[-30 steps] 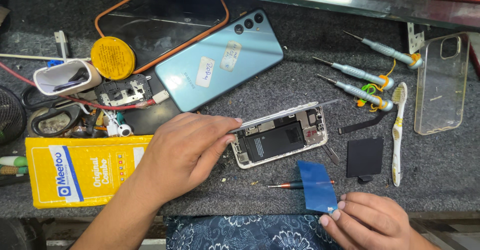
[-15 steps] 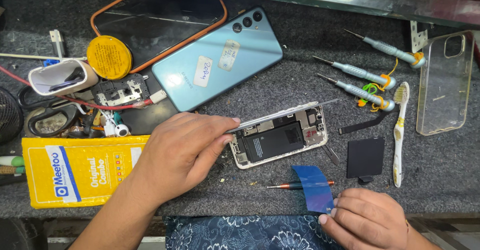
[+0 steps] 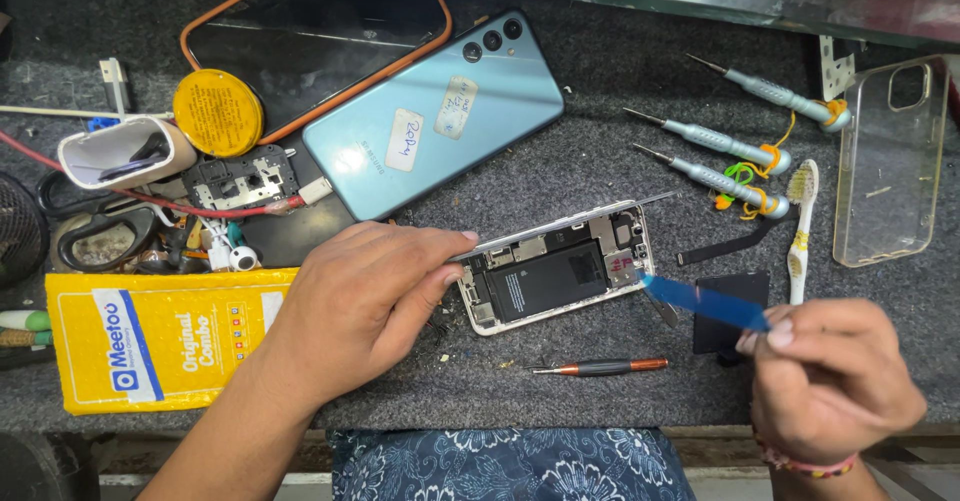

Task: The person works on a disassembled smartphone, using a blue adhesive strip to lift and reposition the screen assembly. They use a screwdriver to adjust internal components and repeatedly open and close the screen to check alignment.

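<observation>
Lying on its side at the left of the frame, a small white cup holds dark bits too small to tell. A yellow packet sits lower left, a light-blue phone upper centre, three screwdrivers, a toothbrush and a clear case to the right. The opened phone lies mid-frame. The left hand presses its left edge, fingers closed against the frame. The right hand, lower right, pinches a blue plastic strip whose tip touches the phone's right end. An orange-tipped screwdriver lies just below.
</observation>
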